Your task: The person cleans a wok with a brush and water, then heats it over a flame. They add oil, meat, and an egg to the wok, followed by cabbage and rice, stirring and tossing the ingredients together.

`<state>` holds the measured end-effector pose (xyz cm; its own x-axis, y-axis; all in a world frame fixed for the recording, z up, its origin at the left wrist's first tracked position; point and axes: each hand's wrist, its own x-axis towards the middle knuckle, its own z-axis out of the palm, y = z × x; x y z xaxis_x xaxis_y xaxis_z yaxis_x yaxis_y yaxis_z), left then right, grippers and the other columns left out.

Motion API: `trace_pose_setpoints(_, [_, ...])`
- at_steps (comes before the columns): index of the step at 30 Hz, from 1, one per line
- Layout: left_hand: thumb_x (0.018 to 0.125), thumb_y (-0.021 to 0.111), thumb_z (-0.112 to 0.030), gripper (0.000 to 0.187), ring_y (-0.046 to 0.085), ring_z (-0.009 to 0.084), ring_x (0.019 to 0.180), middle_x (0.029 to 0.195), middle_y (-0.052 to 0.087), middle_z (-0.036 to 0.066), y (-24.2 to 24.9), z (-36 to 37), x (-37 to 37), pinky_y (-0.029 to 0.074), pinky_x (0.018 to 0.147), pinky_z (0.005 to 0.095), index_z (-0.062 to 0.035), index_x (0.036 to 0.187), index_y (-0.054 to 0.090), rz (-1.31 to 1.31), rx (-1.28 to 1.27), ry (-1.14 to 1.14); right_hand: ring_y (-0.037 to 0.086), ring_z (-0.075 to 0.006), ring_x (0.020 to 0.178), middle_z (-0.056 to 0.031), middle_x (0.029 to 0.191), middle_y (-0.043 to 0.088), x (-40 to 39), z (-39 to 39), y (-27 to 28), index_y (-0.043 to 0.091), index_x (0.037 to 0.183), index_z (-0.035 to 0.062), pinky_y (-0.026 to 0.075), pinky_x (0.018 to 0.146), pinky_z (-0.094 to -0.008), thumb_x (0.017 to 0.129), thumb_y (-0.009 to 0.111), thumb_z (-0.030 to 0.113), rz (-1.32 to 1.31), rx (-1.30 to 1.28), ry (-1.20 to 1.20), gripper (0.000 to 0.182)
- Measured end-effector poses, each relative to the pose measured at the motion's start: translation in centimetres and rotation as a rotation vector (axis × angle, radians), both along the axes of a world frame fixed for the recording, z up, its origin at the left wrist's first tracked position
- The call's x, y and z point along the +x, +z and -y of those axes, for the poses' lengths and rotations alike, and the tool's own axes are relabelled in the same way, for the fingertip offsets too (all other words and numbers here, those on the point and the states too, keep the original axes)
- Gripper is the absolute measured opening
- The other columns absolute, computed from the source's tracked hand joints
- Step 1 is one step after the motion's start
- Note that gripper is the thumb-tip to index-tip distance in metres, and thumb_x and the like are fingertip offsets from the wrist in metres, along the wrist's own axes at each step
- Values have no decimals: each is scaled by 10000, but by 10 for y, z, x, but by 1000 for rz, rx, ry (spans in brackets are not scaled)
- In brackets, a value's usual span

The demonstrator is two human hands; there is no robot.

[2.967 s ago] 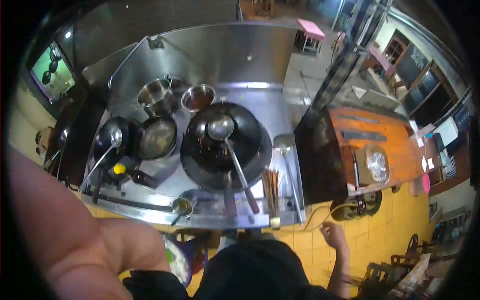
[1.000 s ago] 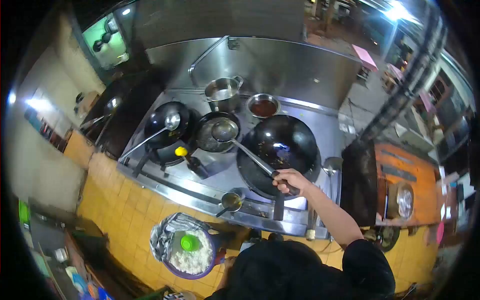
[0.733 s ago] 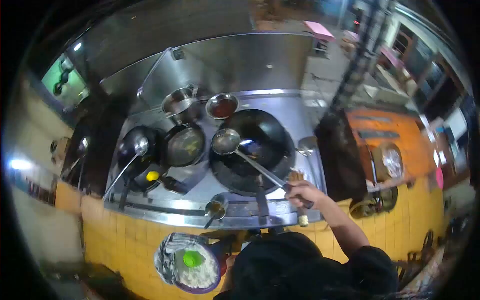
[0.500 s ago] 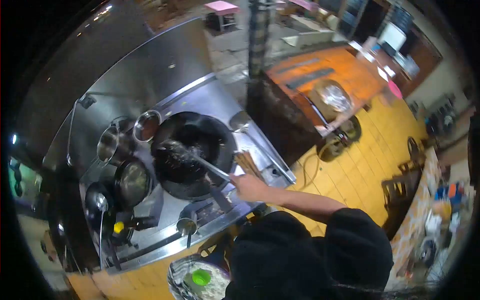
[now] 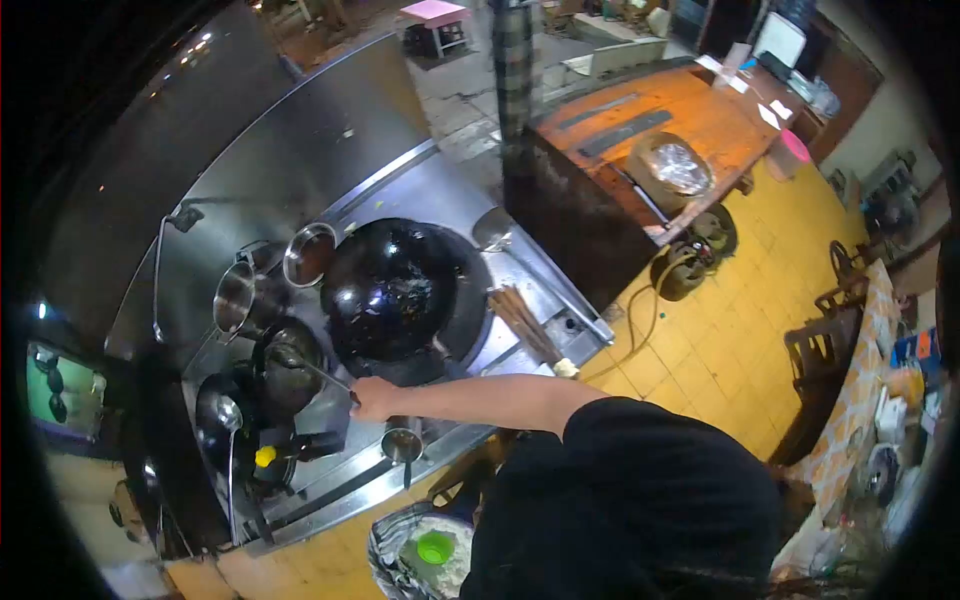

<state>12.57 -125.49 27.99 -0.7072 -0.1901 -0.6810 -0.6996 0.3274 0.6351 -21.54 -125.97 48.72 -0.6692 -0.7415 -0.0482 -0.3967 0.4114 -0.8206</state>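
My right hand [image 5: 375,400] is closed around the handle of a long metal ladle [image 5: 325,375], its arm stretched out to the left. The ladle's head is over a dark pan [image 5: 290,390] on the stove's left part; its fine shape is hard to make out. Above and to the right of my hand sits a big black wok [image 5: 390,290], its surface dark and glossy with bright reflections. My left hand is out of sight.
Two metal pots [image 5: 235,297] stand behind the pans. A spatula [image 5: 492,230] and a bundle of sticks [image 5: 525,325] lie right of the wok. A small saucepan [image 5: 402,442] is at the front edge, above a tub with a green bowl [image 5: 435,547]. An orange table [image 5: 640,130] stands beyond.
My right hand has moved left, carrying the ladle from inside the wok to the dark pan. Pale bits seen in the wok earlier no longer show. The view has shifted slightly.
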Motion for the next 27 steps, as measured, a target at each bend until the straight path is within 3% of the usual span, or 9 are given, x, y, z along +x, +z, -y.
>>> trace_pose_setpoints(3, [824, 617, -238, 259, 639, 204, 730, 869, 686, 94, 5, -3, 7, 488, 633, 329, -47, 992, 666, -15, 4, 12, 641, -259, 759, -109, 776, 638, 2, -18, 56, 534, 1153, 22, 510, 591, -365, 868, 538, 283, 790, -87, 50, 386])
trace_pose_setpoints(6, [824, 617, -238, 259, 640, 206, 734, 870, 686, 97, 7, -6, 12, 488, 636, 330, -48, 992, 667, -29, -2, 9, 602, -187, 679, -55, 853, 643, -14, -52, 44, 569, 1213, 84, 483, 549, -298, 880, 545, 370, 876, -258, 75, 440])
trace_pose_setpoints(9, [823, 617, -238, 258, 641, 208, 737, 871, 686, 99, 16, -8, 13, 488, 638, 331, -50, 991, 667, -48, -14, -9, 622, -254, 862, -114, 917, 657, -62, -157, 39, 646, 1041, 68, 479, 808, -359, 791, 657, 281, -348, -199, -212, 328])
trace_pose_setpoints(13, [822, 617, -239, 257, 642, 210, 742, 872, 686, 102, 33, -12, -1, 488, 641, 333, -52, 991, 668, -70, -39, -30, 587, -367, 951, -208, 978, 619, -145, -347, 31, 645, 973, 54, 469, 841, -418, 706, 649, 104, -547, 214, -1093, 271])
trace_pose_setpoints(17, [821, 617, -239, 256, 643, 213, 746, 873, 686, 106, 59, -17, -26, 487, 644, 334, -54, 990, 669, -35, -72, -27, 566, -402, 950, -228, 1028, 580, -163, -504, -23, 592, 975, 4, 460, 827, -466, 760, 532, 124, -547, 595, -1298, 253])
trace_pose_setpoints(21, [819, 618, -244, 242, 650, 246, 824, 900, 676, 130, 48, -13, -47, 485, 702, 340, -81, 991, 670, -383, -124, -164, 543, -377, 763, -190, 847, 564, -138, -511, -54, 587, 839, 33, 430, 699, -478, 787, 527, 119, -764, 428, -834, 117])
trace_pose_setpoints(23, [828, 611, -241, 244, 650, 247, 844, 910, 670, 136, 87, -19, -91, 481, 745, 328, -59, 984, 656, 53, 36, 77, 544, -365, 798, -172, 833, 583, -99, -440, -40, 563, 794, 38, 431, 711, -456, 762, 588, 131, -685, 379, -679, 102])
trace_pose_setpoints(25, [842, 608, -252, 265, 647, 225, 842, 905, 668, 132, 90, -18, -109, 482, 748, 324, -31, 984, 644, -60, 22, 32, 551, -400, 959, -248, 1015, 589, -49, -385, -64, 593, 1024, -34, 437, 847, -466, 770, 665, 340, -354, 400, -570, 457])
trace_pose_setpoints(27, [856, 605, -263, 291, 644, 203, 840, 901, 666, 128, 93, -16, -121, 483, 751, 320, -3, 984, 632, -181, -1, -26, 532, -434, 1031, -292, 1136, 536, -12, -337, -57, 280, 1348, -84, 403, 952, -464, 745, 662, 501, -83, 711, -405, 923])
